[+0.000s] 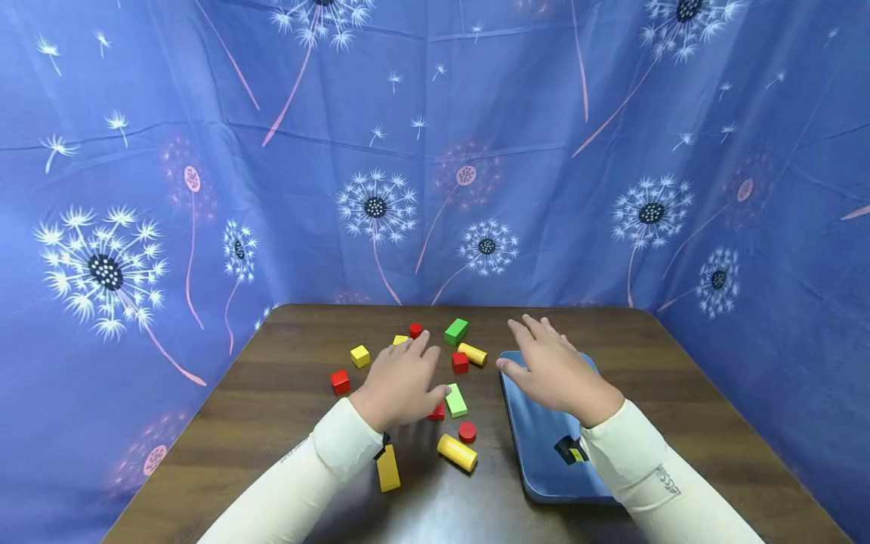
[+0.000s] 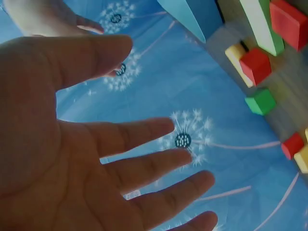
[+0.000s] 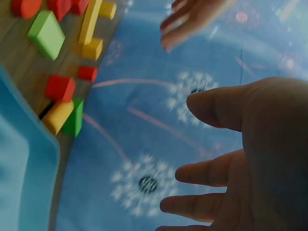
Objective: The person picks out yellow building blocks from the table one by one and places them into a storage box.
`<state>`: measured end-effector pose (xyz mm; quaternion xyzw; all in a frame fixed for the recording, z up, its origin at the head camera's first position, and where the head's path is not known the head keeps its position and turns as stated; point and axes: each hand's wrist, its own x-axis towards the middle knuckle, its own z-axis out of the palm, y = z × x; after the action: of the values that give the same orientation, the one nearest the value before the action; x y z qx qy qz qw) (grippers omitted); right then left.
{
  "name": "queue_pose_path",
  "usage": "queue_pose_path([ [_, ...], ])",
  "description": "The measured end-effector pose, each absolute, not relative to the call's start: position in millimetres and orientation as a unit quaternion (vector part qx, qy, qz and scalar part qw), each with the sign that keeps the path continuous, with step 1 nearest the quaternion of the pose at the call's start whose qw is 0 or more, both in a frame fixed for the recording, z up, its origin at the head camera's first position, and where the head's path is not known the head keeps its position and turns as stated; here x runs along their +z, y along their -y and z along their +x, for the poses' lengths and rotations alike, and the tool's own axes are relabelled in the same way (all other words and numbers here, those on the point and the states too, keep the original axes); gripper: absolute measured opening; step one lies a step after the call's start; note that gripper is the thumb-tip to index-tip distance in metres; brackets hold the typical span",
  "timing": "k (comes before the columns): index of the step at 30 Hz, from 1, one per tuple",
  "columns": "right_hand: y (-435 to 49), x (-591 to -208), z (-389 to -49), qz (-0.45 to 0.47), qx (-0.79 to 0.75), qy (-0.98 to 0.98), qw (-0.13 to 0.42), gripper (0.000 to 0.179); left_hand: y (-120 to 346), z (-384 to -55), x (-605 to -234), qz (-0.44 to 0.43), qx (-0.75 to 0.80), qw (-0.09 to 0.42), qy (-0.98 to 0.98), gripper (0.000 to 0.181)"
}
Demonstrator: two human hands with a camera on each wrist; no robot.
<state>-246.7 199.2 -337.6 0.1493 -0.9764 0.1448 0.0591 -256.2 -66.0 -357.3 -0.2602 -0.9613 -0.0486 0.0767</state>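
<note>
My left hand [image 1: 402,383] is held over the scattered blocks, fingers extended and nothing in its grasp; the left wrist view shows its bare palm. Below its thumb lie a light green block [image 1: 456,400] and a partly covered red block [image 1: 438,412]. Fingers spread, my right hand [image 1: 553,374] hovers over the far part of a blue tray [image 1: 533,453] and holds nothing. Between the hands are a red cube [image 1: 460,363] and a yellow cylinder [image 1: 472,354], with a green block [image 1: 456,331] behind them.
Nearer me lie a red disc [image 1: 467,432], another yellow cylinder [image 1: 458,452] and a long yellow block [image 1: 388,468]. To the left are a yellow cube [image 1: 360,357] and a red cube [image 1: 340,382]. A blue dandelion-print cloth [image 1: 421,166] hangs around the wooden table [image 1: 224,453].
</note>
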Motion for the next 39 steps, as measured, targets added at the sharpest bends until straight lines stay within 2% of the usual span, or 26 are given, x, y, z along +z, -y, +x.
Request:
queue_pose_path([
  [6,-231.8,-358.4,-250.7,0.114,0.163,0.978,0.065,0.076,61.1,-245.3,-369.3,-0.319,-0.027,0.083,0.944,0.055],
  [13,-264.1,-386.5,-262.0,0.078,0.171,0.980,0.067,0.076,60.6,-240.7,-381.5,-0.344,-0.023,0.082,0.935,0.061],
  [18,-282.3,-402.3,-264.3,0.051,0.173,0.981,0.065,0.075,64.9,-240.6,-390.3,-0.346,-0.032,0.076,0.934,0.057],
  [24,-292.0,-413.5,-265.2,0.038,0.172,0.983,0.048,0.074,64.9,-240.6,-393.7,-0.360,-0.050,0.067,0.929,0.050],
  [31,-297.1,-424.6,-265.1,0.031,0.177,0.983,0.045,0.073,60.1,-240.0,-399.1,-0.375,-0.059,0.071,0.922,0.029],
  [39,-301.1,-437.1,-266.0,0.018,0.183,0.981,0.053,0.073,56.4,-237.9,-405.0,-0.383,-0.061,0.062,0.920,0.032],
])
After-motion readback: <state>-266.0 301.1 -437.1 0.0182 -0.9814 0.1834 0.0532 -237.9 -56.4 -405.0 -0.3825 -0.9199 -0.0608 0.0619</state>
